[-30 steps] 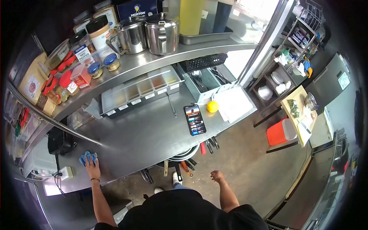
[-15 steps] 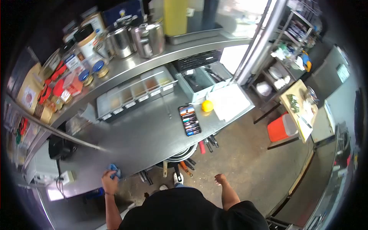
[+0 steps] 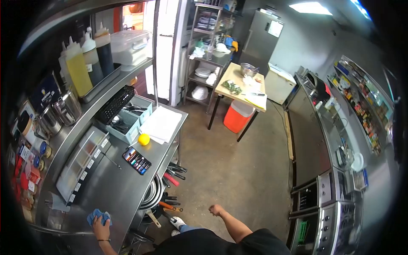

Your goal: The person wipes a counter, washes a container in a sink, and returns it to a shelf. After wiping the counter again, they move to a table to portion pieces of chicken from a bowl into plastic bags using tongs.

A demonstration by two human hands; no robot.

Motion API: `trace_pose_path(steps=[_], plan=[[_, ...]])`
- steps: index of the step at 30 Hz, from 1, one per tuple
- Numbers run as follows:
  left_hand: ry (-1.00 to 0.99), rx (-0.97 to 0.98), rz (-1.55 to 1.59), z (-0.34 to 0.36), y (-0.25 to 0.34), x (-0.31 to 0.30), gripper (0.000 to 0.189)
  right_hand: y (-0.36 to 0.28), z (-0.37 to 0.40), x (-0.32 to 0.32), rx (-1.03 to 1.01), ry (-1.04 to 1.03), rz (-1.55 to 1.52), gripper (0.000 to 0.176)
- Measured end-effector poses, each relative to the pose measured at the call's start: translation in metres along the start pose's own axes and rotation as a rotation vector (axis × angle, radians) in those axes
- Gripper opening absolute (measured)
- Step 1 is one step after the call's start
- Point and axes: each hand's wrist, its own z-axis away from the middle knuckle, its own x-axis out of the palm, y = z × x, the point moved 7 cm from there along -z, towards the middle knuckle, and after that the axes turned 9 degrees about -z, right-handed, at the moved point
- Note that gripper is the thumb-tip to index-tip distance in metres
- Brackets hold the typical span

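Observation:
Under my left hand [image 3: 101, 229] a crumpled blue cloth [image 3: 94, 216] rests on the steel counter [image 3: 108, 187], the fingers closed over it. My right hand [image 3: 217, 210] hangs over the floor, away from the counter, fingers curled in with nothing visible in them. Farther along the counter lie a phone [image 3: 137, 160] with its screen lit, a yellow lemon-like fruit [image 3: 144, 139] and white paper sheets [image 3: 160, 123]. A long thin utensil [image 3: 111, 160] lies beside the lidded container with labelled compartments [image 3: 85, 163].
Grey-blue cutlery bins [image 3: 125, 134] stand at the counter's back. Pans [image 3: 154, 193] and their handles jut out below its front edge. Across the floor are a wooden-topped table [image 3: 238, 76] with greens and a bowl, and a red bin [image 3: 239, 117]. Stoves [image 3: 327, 221] line the right.
My view has turned right and up, bringing the fridge, stoves and right wall into sight. My left hand with the blue cloth has moved farther onto the counter.

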Motion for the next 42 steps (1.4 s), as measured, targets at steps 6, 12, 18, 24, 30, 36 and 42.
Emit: trace_pose_path(steps=[6,12,18,24,30,36,42], plan=[[0.058,0.361,0.340,0.013,0.089,-0.009,0.036,0.169,0.128,0.048,0.475,0.018,-0.221,0.027],[-0.280,1.008,0.353,0.085,0.252,0.064,0.037,0.244,0.232,0.109,0.784,0.018,-0.521,0.028],[-0.785,1.160,0.343,0.167,0.376,0.186,0.036,0.241,0.231,0.116,0.759,0.061,-0.700,0.029],[-0.734,1.279,-0.378,0.134,0.391,0.418,0.035,0.311,0.204,0.078,0.635,0.134,-0.873,0.029],[-0.869,1.116,-0.723,0.139,0.460,0.447,0.034,0.424,0.227,-0.007,0.711,0.240,-0.782,0.030],[-0.828,1.247,-0.618,0.173,0.600,0.503,0.032,0.480,0.280,-0.086,0.907,0.470,-1.171,0.031],[-0.827,1.068,-0.324,0.256,0.818,0.487,0.030,0.533,0.248,-0.125,0.840,0.577,-1.486,0.034]])
